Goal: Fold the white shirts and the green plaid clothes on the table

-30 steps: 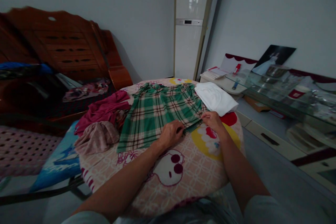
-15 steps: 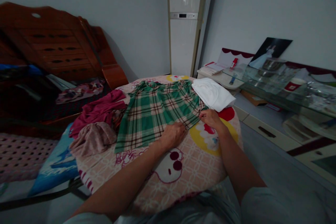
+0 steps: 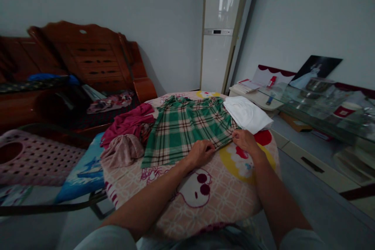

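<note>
A green plaid garment (image 3: 184, 129), gathered along its far edge, lies spread on the cloth-covered round table (image 3: 228, 199). My left hand (image 3: 201, 153) is curled at its near hem, the fingertips closed on the fabric. Farther right, my right hand (image 3: 244, 141) pinches the near right corner of the same garment. Just beyond that hand rests a folded white cloth (image 3: 247, 114). To the left of the plaid fabric are a crumpled magenta garment (image 3: 129, 121) and a dusty-pink one (image 3: 123, 151).
A blue printed cushion (image 3: 83, 172) and a pink perforated plastic seat or basket (image 3: 43, 160) are at the left. Behind them stands a carved wooden sofa (image 3: 96, 58). On the right, a glass shelf (image 3: 310, 105) holds a paper cup (image 3: 347, 110). A tall air conditioner (image 3: 218, 58) fills the corner.
The camera view has turned left and tilted up slightly, shifting everything rightward in the picture. Both hands stay along the near hem, and the garment lies much as before.
</note>
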### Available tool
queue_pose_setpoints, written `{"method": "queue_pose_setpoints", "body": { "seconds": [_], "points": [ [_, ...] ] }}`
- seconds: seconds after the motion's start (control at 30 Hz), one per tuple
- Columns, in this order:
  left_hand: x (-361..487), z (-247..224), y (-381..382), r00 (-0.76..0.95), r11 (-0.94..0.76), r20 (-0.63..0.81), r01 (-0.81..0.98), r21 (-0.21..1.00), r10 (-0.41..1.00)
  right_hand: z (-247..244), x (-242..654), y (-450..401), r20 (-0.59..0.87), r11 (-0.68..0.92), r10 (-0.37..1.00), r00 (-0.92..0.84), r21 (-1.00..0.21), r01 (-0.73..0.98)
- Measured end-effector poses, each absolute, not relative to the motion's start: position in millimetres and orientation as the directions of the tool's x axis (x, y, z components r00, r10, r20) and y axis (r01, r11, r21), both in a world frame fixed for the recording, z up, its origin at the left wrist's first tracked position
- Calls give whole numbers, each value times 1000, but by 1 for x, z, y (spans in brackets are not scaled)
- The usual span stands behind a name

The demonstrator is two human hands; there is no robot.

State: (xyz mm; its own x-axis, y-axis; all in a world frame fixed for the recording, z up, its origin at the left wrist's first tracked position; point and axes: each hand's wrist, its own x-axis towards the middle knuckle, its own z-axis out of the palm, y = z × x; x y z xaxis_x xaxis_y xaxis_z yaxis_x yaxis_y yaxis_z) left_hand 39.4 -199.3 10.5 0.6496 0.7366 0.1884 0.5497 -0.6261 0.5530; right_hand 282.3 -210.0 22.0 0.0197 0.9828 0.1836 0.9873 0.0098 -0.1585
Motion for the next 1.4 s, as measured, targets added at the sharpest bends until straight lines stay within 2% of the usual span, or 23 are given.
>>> {"method": "queue_pose_setpoints", "body": {
  "seconds": [0.07, 0.27, 0.43, 0.53, 0.67, 0.73, 0.83, 0.93, 1.03, 1.13, 1.23, 1.4],
  "points": [
    [44, 12, -206, 672, -623, 171, 519, 585, 720, 32, 287, -219, 170, 9, 985, 14, -136, 991],
    [60, 5, -221, 727, -650, 137, 493, 578, 673, 30, 295, -241, 72, -32, 997, 28, 63, 997],
    [59, 4, -220, 739, -659, 162, 451, 603, 654, 30, 286, -240, -29, -63, 997, 67, 119, 991],
    [46, 11, -209, 700, -651, 212, 448, 613, 682, 46, 270, -231, 19, 5, 1000, -6, 62, 998],
    [3, 22, -177, 498, -562, 275, 631, 535, 822, 54, 228, -215, 195, 258, 955, -224, -176, 950],
    [-31, 26, -161, 348, -449, 290, 766, 460, 892, 46, 202, -210, 236, 372, 920, -312, -279, 885],
    [-85, 30, -151, 55, -144, 251, 925, 351, 966, 25, 166, -213, 230, 445, 894, -385, -360, 820],
    [-122, 29, -161, -140, 89, 180, 960, 265, 974, 6, 146, -222, 230, 491, 871, -435, -351, 797],
    [-134, 26, -176, -224, 186, 128, 949, 256, 966, -4, 139, -232, 311, 595, 800, -513, -302, 745],
    [-132, 23, -186, -265, 226, 120, 937, 268, 957, -7, 137, -237, 429, 692, 702, -569, -220, 688],
    [-129, 21, -187, -248, 217, 75, 931, 292, 966, -10, 136, -238, 474, 752, 626, -619, -158, 640],
    [-130, 19, -185, -240, 213, 28, 905, 367, 970, -19, 136, -234, 487, 798, 577, -656, -164, 581]
  ]
}}
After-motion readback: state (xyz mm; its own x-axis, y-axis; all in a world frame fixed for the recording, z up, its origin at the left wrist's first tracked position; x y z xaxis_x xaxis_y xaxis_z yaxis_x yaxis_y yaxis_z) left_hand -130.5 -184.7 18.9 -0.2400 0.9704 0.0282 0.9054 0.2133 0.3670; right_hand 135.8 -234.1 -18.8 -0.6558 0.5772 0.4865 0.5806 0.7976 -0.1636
